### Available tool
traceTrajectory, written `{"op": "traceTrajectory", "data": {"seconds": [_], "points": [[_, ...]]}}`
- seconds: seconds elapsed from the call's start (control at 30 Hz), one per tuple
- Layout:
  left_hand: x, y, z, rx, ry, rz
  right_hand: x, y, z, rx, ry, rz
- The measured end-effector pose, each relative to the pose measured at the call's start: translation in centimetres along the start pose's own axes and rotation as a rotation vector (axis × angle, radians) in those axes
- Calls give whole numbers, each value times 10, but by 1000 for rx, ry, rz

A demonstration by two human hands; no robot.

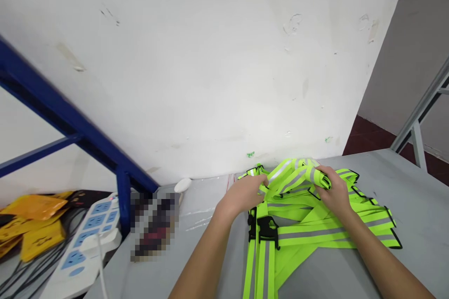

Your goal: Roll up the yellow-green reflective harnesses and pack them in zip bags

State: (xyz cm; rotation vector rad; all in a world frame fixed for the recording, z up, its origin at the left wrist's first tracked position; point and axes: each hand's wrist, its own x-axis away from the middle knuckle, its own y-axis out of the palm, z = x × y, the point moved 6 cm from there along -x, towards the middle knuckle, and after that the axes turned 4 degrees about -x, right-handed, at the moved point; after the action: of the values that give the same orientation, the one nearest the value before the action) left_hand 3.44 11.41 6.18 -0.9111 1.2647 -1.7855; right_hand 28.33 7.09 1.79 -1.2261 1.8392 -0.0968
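Neon yellow-green reflective straps [312, 232] with grey stripes lie in a pile on the grey table [217, 247]. My left hand [246, 192] is closed on a strap at the pile's upper left, with its fingertips partly hidden. My right hand [335, 191] grips a folded bundle of strap [317, 176] at the upper right. Loops of strap stretch between both hands, slightly above the pile. A black buckle [268, 229] sits below my left hand, and strap ends run from it toward the table's front edge. Black sliders show at the pile's right side.
A white wall [217, 79] rises behind the table. At left stand a blue metal frame [87, 135] and a white power strip [80, 247] with cables. Yellow packets [38, 224] lie farther left. A clear plastic bag [206, 196] and a white oval object [183, 185] rest near the wall.
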Motion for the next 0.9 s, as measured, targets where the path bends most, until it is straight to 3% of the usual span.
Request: {"op": "traceTrajectory", "data": {"seconds": [0.2, 0.27, 0.33, 0.4, 0.43, 0.53, 0.67, 0.77, 0.9], "points": [[5, -27, -17, 40, -58, 194, 2, 0, -3, 56, -62, -33], [8, -40, -25, 78, -130, 367, 3, 1, -6, 75, -80, -64], [13, -53, -30, 225, -181, 618, 5, 5, -13, 84, -113, -134], [17, -58, -34, 521, -161, 834, 10, 12, -24, 73, -161, -222], [16, -56, -35, 708, -127, 876, 13, 16, -30, 58, -184, -266], [6, -43, -33, 1258, -109, 791, 22, 26, -41, -9, -180, -355], [0, -33, -19, 1816, -141, 571, 24, 30, -35, -115, 0, -345], [2, -34, -2, 2045, -102, 449, 20, 28, -29, -187, 119, -304], [4, -28, 20, 2148, -106, 276, 17, 28, -34, -281, 217, -299]]}}
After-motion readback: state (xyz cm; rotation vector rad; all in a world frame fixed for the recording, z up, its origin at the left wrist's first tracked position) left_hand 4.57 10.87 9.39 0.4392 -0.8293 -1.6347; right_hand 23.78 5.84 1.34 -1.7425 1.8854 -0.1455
